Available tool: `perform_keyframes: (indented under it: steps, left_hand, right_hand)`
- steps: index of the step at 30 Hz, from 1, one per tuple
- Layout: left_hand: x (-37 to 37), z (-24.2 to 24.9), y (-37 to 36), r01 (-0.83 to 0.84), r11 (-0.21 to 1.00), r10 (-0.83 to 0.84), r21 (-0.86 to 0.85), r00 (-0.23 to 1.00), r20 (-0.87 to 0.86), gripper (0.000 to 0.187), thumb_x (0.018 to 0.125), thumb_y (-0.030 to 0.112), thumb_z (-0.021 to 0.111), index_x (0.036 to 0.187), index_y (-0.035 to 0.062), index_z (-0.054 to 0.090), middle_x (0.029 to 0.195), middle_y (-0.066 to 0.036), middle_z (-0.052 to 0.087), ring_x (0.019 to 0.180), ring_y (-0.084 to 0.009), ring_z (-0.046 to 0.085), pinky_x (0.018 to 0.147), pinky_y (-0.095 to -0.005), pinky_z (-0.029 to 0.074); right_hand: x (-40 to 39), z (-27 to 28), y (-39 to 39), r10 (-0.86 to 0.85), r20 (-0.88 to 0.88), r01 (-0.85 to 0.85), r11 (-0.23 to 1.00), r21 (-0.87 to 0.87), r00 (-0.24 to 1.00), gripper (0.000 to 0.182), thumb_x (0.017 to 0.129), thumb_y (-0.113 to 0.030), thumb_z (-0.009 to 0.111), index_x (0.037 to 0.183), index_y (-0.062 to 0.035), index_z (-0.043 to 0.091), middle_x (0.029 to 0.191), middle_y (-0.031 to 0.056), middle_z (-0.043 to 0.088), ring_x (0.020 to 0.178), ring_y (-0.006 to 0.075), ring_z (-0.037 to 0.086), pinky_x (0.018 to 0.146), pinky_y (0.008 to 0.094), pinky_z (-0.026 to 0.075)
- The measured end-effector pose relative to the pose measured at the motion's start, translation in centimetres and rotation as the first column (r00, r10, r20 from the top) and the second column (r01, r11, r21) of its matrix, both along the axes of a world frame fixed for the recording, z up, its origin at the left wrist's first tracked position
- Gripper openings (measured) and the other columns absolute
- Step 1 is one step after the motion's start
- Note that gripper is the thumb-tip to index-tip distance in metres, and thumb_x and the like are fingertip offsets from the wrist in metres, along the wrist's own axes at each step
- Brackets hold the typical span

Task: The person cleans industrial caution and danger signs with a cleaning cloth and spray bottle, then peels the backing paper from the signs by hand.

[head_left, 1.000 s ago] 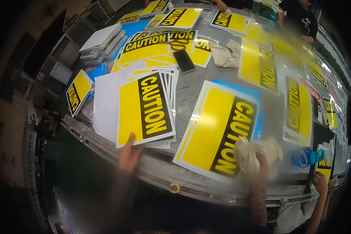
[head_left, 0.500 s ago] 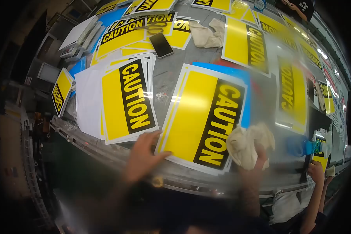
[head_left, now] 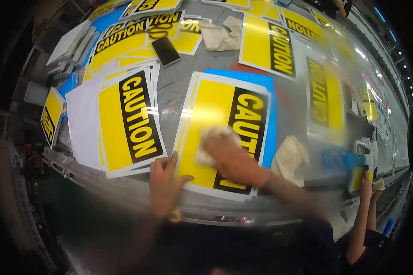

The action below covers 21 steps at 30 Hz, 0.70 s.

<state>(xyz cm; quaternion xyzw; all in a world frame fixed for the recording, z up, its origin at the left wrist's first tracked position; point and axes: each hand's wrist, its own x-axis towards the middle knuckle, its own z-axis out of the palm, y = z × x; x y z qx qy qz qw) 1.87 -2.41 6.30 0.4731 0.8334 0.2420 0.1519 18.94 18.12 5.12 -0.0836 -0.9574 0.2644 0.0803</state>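
Note:
A yellow and black CAUTION sign (head_left: pixel 199 111) lies at the top of a small stack, with a blue sheet (head_left: pixel 270 101) showing from under it. My right hand (head_left: pixel 234 160) presses a white cloth (head_left: pixel 211 158) onto the middle of this sign, partly covering the lettering; hand and cloth are blurred. At the sign's lower left corner rests my left hand (head_left: pixel 163 185), fingers apart, thumb and forefinger along the edge. A second white cloth (head_left: pixel 290 160) lies crumpled on the table, right of the stack.
Another stack of CAUTION signs (head_left: pixel 112 123) and white sheets (head_left: pixel 80 121) lie to the left. Farther back are a phone (head_left: pixel 165 51), scissors (head_left: pixel 158 31) and a third cloth (head_left: pixel 218 36). At the right, another person's hands (head_left: pixel 366 185) hold a small sign near a blurred blue bottle (head_left: pixel 337 159).
My right hand has moved left with a cloth, from beside the stack onto the sign, leaving another cloth behind. My left hand stays at the sign's corner. The view has shifted slightly.

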Motion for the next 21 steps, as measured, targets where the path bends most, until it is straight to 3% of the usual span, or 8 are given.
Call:
perform_keyframes:
  steps: [2,6,8,10,14,15,18,21]
  left_hand:
    - [0.3,0.0,0.1,-0.014,1.000,0.014,-0.006,1.000,-0.023,0.084,0.074,0.024,0.096,0.146,-0.0030,0.063,0.113,-0.016,0.060,0.112,-0.0334,0.056,0.099,-0.0427,0.047]
    - [0.6,0.5,-0.2,-0.037,0.999,0.037,0.002,0.999,-0.006,0.074,0.078,0.018,0.094,0.143,-0.0025,0.065,0.116,-0.015,0.063,0.116,-0.0338,0.055,0.100,-0.0444,0.046]
    - [-0.1,0.4,-0.5,-0.122,0.993,0.118,0.003,0.971,0.208,0.061,0.086,0.015,0.088,0.141,-0.0014,0.068,0.118,-0.011,0.068,0.108,-0.0258,0.059,0.094,-0.0402,0.049]
    - [-0.8,1.6,-0.4,-0.248,0.967,0.240,-0.050,0.835,0.495,0.054,0.090,0.015,0.085,0.140,-0.0009,0.068,0.118,-0.009,0.071,0.101,-0.0210,0.061,0.090,-0.0377,0.050]
    - [-1.9,1.0,-0.3,-0.343,0.936,0.294,-0.085,0.621,0.727,0.041,0.098,0.014,0.076,0.136,-0.0020,0.071,0.111,-0.008,0.074,0.098,-0.0153,0.064,0.092,-0.0318,0.051]
    - [-2.2,1.8,-0.4,-0.316,0.940,0.300,-0.128,0.588,0.751,0.042,0.105,0.019,0.072,0.139,-0.0058,0.068,0.132,-0.015,0.073,0.120,-0.0187,0.066,0.104,-0.0310,0.050]
    - [-2.4,2.9,-0.6,-0.329,0.932,0.292,-0.149,0.445,0.846,0.046,0.105,0.022,0.072,0.140,-0.0059,0.067,0.133,-0.014,0.073,0.124,-0.0184,0.064,0.109,-0.0320,0.046]
    - [-2.0,5.2,-0.6,-0.385,0.916,0.183,-0.111,0.154,0.971,0.047,0.107,0.020,0.068,0.146,-0.0053,0.062,0.144,-0.014,0.065,0.134,-0.0196,0.058,0.115,-0.0368,0.043]
  right_hand:
    - [1.5,0.0,-2.4,0.175,-0.088,-0.182,0.980,-0.084,0.981,0.061,0.093,-0.008,0.073,0.152,-0.0089,0.056,0.158,0.0176,0.056,0.146,0.0352,0.054,0.125,0.0501,0.039]
    - [0.3,-0.3,7.8,-0.335,-0.078,0.329,0.941,-0.075,0.939,0.053,0.098,-0.010,0.069,0.149,-0.0061,0.057,0.151,0.0160,0.062,0.139,0.0388,0.059,0.118,0.0499,0.046]
    - [0.2,-0.8,9.5,-0.369,-0.159,0.385,0.919,0.083,0.916,0.050,0.101,-0.015,0.065,0.149,-0.0070,0.056,0.157,0.0180,0.057,0.148,0.0398,0.050,0.127,0.0501,0.035]
    - [-0.1,-1.5,9.0,-0.365,-0.159,0.387,0.912,0.137,0.917,0.050,0.100,-0.014,0.066,0.149,-0.0070,0.056,0.159,0.0184,0.054,0.151,0.0392,0.046,0.129,0.0508,0.032]
    - [-0.3,-1.7,9.1,-0.373,-0.189,0.396,0.912,0.104,0.908,0.050,0.099,-0.012,0.067,0.148,-0.0076,0.058,0.159,0.0181,0.054,0.150,0.0392,0.047,0.127,0.0519,0.034]
    - [-0.3,-1.9,9.0,-0.384,-0.190,0.405,0.910,0.088,0.904,0.049,0.099,-0.011,0.068,0.147,-0.0075,0.058,0.159,0.0176,0.055,0.150,0.0389,0.048,0.126,0.0520,0.035]
    - [-0.5,-1.6,8.9,-0.395,-0.205,0.417,0.905,0.082,0.896,0.048,0.099,-0.011,0.068,0.146,-0.0081,0.059,0.157,0.0152,0.058,0.150,0.0372,0.049,0.125,0.0530,0.036]
    - [-0.5,-1.6,8.6,-0.445,-0.213,0.468,0.881,0.071,0.870,0.047,0.100,-0.011,0.066,0.147,-0.0084,0.059,0.157,0.0153,0.058,0.150,0.0368,0.048,0.126,0.0533,0.034]
